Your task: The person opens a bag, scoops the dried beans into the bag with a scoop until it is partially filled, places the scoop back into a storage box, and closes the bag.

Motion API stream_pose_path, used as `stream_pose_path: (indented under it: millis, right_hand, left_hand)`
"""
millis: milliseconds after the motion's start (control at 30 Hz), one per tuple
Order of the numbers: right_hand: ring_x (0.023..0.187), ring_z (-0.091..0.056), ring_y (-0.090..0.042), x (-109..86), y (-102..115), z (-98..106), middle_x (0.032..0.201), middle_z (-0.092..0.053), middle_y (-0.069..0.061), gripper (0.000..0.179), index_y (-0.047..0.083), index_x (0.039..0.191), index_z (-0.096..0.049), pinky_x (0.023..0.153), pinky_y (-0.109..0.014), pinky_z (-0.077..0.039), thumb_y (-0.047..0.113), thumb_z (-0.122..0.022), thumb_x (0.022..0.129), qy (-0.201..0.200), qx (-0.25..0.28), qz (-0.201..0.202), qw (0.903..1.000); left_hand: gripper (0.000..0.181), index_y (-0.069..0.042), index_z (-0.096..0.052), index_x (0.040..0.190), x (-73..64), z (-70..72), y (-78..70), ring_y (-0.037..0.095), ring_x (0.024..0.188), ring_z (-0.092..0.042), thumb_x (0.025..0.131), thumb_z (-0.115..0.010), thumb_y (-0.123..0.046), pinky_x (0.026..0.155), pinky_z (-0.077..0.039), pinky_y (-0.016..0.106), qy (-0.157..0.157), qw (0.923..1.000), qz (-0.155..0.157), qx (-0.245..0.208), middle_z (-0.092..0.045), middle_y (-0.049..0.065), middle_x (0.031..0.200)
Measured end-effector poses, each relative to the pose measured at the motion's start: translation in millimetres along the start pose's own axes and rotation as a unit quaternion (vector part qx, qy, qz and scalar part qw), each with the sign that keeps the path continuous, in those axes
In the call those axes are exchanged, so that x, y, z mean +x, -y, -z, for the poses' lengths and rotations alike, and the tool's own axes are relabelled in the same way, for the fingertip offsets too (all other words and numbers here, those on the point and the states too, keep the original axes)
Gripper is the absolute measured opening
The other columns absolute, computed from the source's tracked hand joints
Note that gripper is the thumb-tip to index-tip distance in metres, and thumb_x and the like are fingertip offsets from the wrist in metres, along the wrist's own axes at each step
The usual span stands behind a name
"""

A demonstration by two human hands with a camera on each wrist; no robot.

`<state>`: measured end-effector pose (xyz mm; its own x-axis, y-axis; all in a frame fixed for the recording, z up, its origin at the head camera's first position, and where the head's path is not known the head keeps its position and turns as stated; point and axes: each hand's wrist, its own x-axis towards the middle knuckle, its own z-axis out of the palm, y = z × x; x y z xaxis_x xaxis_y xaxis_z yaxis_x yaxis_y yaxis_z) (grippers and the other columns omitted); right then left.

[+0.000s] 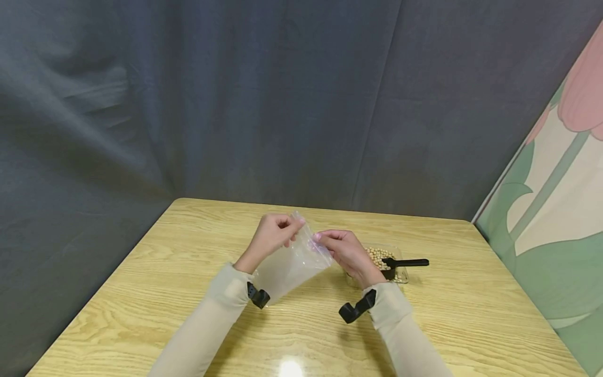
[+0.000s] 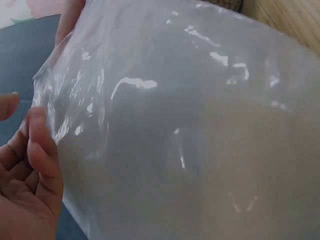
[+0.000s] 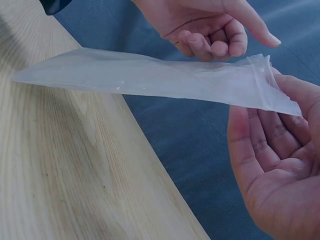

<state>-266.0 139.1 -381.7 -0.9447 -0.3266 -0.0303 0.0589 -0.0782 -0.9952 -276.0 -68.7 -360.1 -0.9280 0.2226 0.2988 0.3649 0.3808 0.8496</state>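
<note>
A clear zip-lock bag is held up at a slant above the table, its zip edge at the upper right. My right hand pinches that edge; in the right wrist view the thumb and fingers lie on either side of the plastic. Close against the bag's upper part is my left hand, its fingers loosely bent. A gap shows between its thumb and forefinger in the left wrist view, where the fingers appear to touch the bag's edge. The bag looks flat, with no contents visible.
Behind the right hand, a clear plastic container holds pale round beans. A black scoop rests in it, handle pointing right. The wooden table meets a dark curtain at the back.
</note>
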Motion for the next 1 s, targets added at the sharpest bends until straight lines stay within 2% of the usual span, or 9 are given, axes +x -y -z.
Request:
stream_pose_path:
  millis: [133,300,700,1000]
  right_hand:
    - [0.082,-0.066,-0.013,0.5,-0.5,-3.2,0.091,-0.069,0.002,0.013,0.009,0.094,-0.074,0.071,-0.027,-0.055,0.014,-0.062,0.093,0.004,0.012,0.001,0.9999]
    - [0.081,-0.064,-0.01,-0.2,-0.7,-5.7,0.088,-0.068,0.004,0.013,0.01,0.092,-0.074,0.07,-0.025,-0.054,0.013,-0.061,0.093,0.003,0.011,0.01,0.9999]
    - [0.081,-0.065,-0.012,0.5,-4.6,-6.1,0.09,-0.069,0.003,0.02,-0.001,0.103,-0.07,0.07,-0.026,-0.054,0.014,-0.061,0.093,-0.016,0.003,-0.005,0.9999]
    - [0.093,-0.064,-0.01,-0.5,-4.7,-7.6,0.107,-0.068,-0.003,0.037,-0.009,0.119,-0.062,0.082,-0.026,-0.053,0.016,-0.063,0.092,-0.013,-0.027,-0.008,0.9995]
  left_hand:
    - [0.047,-0.01,-0.066,0.062,-0.4,-4.4,-1.5,0.015,0.045,-0.055,0.087,-0.064,-0.049,0.047,-0.048,0.03,0.029,0.9992,0.026,-0.004,-0.062,0.003,0.058]
    - [0.05,-0.01,-0.065,0.06,0.7,-7.5,0.9,0.015,0.044,-0.055,0.086,-0.064,-0.053,0.046,-0.048,0.031,0.052,0.9978,0.04,-0.011,-0.06,0.003,0.056]
    - [0.025,0.001,-0.071,0.078,2.4,-8.3,1.1,0.01,0.053,-0.061,0.091,-0.063,-0.019,0.055,-0.054,0.028,0.091,0.9931,0.062,-0.042,-0.065,0.005,0.066]
    - [0.022,0.003,-0.072,0.085,3.4,-9.3,3.0,0.01,0.056,-0.064,0.09,-0.062,-0.015,0.058,-0.056,0.03,0.095,0.9918,0.059,-0.061,-0.07,0.011,0.072]
